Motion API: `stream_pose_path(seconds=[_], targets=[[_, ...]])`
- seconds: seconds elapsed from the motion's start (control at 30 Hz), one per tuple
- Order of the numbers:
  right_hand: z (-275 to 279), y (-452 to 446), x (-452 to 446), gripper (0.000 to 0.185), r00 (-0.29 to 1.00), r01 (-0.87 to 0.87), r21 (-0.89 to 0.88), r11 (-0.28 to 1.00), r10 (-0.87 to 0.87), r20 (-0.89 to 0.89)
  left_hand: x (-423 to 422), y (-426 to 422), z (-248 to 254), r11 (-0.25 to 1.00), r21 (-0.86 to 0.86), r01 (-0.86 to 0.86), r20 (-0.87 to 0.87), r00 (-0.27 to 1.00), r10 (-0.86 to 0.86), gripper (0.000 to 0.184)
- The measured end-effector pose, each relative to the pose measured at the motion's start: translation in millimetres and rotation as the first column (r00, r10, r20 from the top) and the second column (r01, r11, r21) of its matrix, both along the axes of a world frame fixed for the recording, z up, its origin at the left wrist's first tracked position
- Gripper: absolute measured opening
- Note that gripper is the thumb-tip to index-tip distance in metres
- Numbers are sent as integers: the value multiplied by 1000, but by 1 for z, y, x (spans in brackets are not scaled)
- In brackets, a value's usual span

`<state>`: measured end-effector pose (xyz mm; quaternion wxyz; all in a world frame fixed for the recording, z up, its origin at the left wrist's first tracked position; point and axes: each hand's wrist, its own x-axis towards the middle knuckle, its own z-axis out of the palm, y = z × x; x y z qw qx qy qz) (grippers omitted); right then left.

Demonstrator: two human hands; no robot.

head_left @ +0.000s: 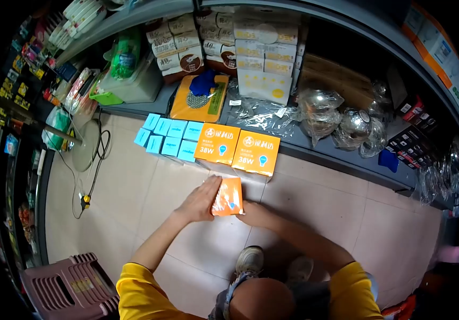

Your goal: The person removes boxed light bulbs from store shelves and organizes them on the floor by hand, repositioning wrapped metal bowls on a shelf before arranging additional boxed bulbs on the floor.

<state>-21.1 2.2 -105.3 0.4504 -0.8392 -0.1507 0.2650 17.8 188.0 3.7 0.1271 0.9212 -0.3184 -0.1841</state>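
Between my two hands is an orange and white light bulb box (228, 196), a little nearer to me than the other boxes. My left hand (201, 200) presses along its left side, fingers stretched toward the top edge. My right hand (254, 213) grips its lower right corner, with the fingertips partly hidden. Just beyond stand two larger orange bulb boxes marked 38W, a left one (217, 143) and a right one (256, 153). Several small blue boxes (172, 145) are grouped in rows against their left side.
A grey shelf ledge (314, 154) runs behind the boxes, holding tissue packs (264, 58), plastic-wrapped metal bowls (354, 122) and an orange package (200, 98). A maroon plastic stool (69, 288) stands at lower left. A black cable (98, 154) lies on the tiled floor at left.
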Motion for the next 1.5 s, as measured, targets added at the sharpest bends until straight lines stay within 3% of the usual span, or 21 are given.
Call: stream_pose_path(seconds=[0.13,0.27,0.47,0.5,0.53,0.57,0.6,0.67,0.7,0.77,0.8,0.87,1.07,1.17,1.2,1.27,1.37,1.4,1.43,1.47,1.5], targets=[[34,27,13,29,992,86,-121,989,-97,-82,18,21,-12,999,-4,-45,-53,998,44,102],[5,39,10,33,982,154,-107,982,-164,-93,21,27,-19,996,79,-52,-78,995,58,104],[26,38,10,44,970,182,-62,981,-190,-149,-1,41,-31,979,-93,-182,-24,983,180,97],[21,39,9,44,970,185,-60,981,-192,-152,-11,45,-43,860,-333,-387,-161,922,352,95],[12,41,8,49,967,181,-76,981,-191,-167,-20,48,-57,641,-513,-572,-333,820,465,94],[6,41,7,55,964,174,-94,980,-189,-184,-29,50,-78,583,-602,-546,-248,822,513,85],[5,41,6,55,963,174,-96,980,-190,-189,-37,52,-94,583,-599,-549,-252,821,513,85],[5,41,3,71,955,172,-83,982,-187,-232,-47,56,-116,431,-453,-780,-556,625,547,68],[0,43,2,71,955,169,-85,982,-185,-233,-48,53,-117,428,-453,-782,-559,623,547,68],[-9,45,0,81,960,149,-71,986,-162,-228,-48,40,-122,233,-266,-935,-772,351,530,48],[-4,45,0,81,960,148,-74,986,-161,-230,-47,36,-123,231,-265,-936,-775,349,527,48],[9,44,1,87,930,205,59,977,-176,-323,-44,30,-123,13,-335,-942,-825,300,479,40],[-38,54,8,85,904,388,248,887,-314,-291,-29,17,-127,-131,-348,-928,-857,258,447,43],[-86,60,17,71,935,335,261,905,-284,-213,-23,20,-137,-126,-367,-921,-836,268,478,45],[-82,62,17,58,940,331,123,936,-315,-133,-22,20,-133,-156,-350,-924,-869,258,422,47],[-18,42,16,56,930,306,51,951,-287,-230,-25,28,-141,-69,-336,-939,-850,271,451,47],[40,-5,29,54,964,-235,-242,941,195,-180,-35,48,-143,35,-315,-948,-779,279,561,52],[59,-24,36,54,976,-191,-276,942,152,-157,-40,65,-162,51,-250,-967,-754,228,616,40],[81,-38,42,52,957,-271,-333,903,216,-193,-42,85,-152,200,-89,-976,-761,196,618,24],[101,-56,49,50,934,-346,-397,850,272,-232,-43,90,-153,252,-21,-968,-715,190,673,21],[119,-76,50,44,978,-201,-371,907,164,-129,-52,96,-147,392,-74,-917,-736,315,599,29]])
